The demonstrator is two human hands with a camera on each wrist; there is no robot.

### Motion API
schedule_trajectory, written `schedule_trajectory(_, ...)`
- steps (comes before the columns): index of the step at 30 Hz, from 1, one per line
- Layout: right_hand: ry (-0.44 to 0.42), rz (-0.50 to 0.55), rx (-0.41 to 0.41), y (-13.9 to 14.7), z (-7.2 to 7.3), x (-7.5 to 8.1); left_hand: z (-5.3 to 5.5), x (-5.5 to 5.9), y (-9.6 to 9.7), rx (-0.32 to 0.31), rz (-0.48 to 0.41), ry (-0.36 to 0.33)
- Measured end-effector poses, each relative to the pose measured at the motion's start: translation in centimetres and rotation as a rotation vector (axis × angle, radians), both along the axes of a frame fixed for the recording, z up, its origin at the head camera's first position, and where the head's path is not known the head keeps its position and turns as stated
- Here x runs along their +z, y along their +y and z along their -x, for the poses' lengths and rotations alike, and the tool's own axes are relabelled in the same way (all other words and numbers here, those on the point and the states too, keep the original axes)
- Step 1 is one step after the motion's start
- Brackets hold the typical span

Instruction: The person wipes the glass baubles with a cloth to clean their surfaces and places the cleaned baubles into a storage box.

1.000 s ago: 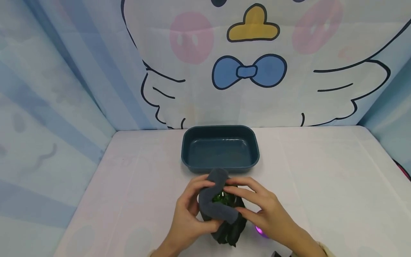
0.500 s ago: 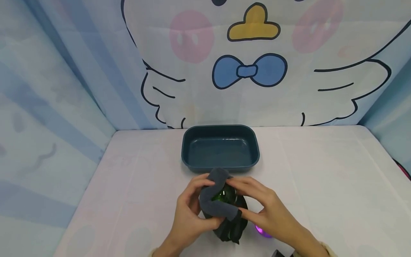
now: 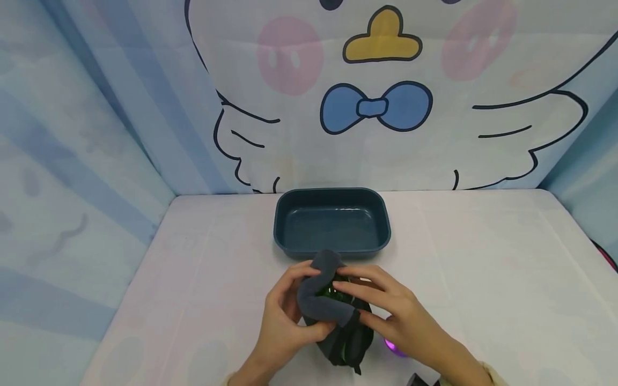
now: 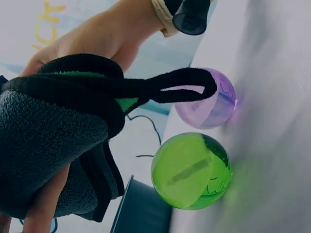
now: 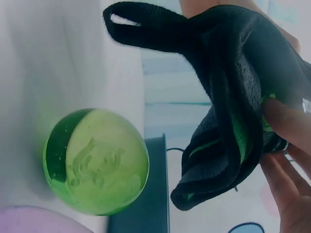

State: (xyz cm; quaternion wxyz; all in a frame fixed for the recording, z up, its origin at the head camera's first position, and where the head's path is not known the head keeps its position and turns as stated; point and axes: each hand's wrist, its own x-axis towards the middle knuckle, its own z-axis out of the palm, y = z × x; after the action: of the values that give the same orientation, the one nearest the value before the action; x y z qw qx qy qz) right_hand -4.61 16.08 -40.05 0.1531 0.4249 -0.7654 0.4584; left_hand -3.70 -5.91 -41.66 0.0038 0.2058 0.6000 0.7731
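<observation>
My left hand (image 3: 285,316) grips a dark grey cloth (image 3: 314,303), fingers on its far side and thumb on its near edge. The cloth has black edging and a hanging loop (image 4: 187,82). Cradled in its fold is a shiny, clear green ball (image 3: 330,292), mostly covered. My right hand (image 3: 403,308) holds this ball from the right, two fingers over its top and the thumb at the cloth's edge. Below the cloth, another clear green ball (image 4: 192,171) rests on the table, visible in both wrist views.
A purple ball (image 3: 393,347) lies on the table under my right hand, beside the lower green ball. Just beyond my hands stands a dark teal rectangular tray (image 3: 333,228). A small dark object (image 3: 416,380) shows at the bottom edge. Printed curtains enclose the back and sides.
My right fingers drew back from the green ball's top half a second ago and now lie over it again. The cloth's lower tip shifted slightly; my left hand keeps its grip.
</observation>
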Motion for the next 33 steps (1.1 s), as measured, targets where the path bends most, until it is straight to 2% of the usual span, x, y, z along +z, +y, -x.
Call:
schedule_trajectory(3, -0.018, 0.028, -0.006, 0.02, -0.02, -0.04, -0.09, 0.10, 0.10, 0.008, 0.006, 0.023)
schedule_trajectory(9, -0.242, 0.124, -0.003, 0.01, -0.23, -0.37, -0.11, -0.03, 0.37, 0.021, 0.018, 0.126)
schedule_trajectory(12, -0.285, 0.104, -0.030, -0.01, -0.29, -0.45, -0.07, -0.04, 0.36, 0.024, 0.011, 0.139)
schedule_trajectory(14, -0.260, 0.069, -0.041, 0.06, -0.25, -0.38, -0.05, -0.05, 0.30, 0.025, -0.001, 0.137)
schedule_trajectory(20, 0.002, 0.015, 0.006, 0.33, 0.14, -0.06, 0.09, -0.03, 0.23, 0.015, -0.022, 0.118)
schedule_trajectory(22, 0.053, 0.000, 0.025, 0.29, 0.18, -0.04, 0.10, -0.04, 0.23, 0.009, -0.022, 0.105)
schedule_trajectory(26, 0.095, -0.017, 0.021, 0.18, 0.24, -0.19, 0.01, -0.06, 0.24, 0.001, -0.019, 0.070)
schedule_trajectory(30, 0.115, 0.009, -0.007, 0.14, 0.36, -0.29, -0.09, -0.02, 0.39, 0.008, 0.002, 0.026)
schedule_trajectory(32, 0.090, 0.024, -0.015, 0.18, 0.34, -0.30, -0.11, 0.00, 0.48, 0.016, 0.012, 0.023)
schedule_trajectory(33, 0.048, 0.036, -0.012, 0.18, 0.29, -0.28, -0.13, 0.00, 0.51, 0.020, 0.015, 0.032)
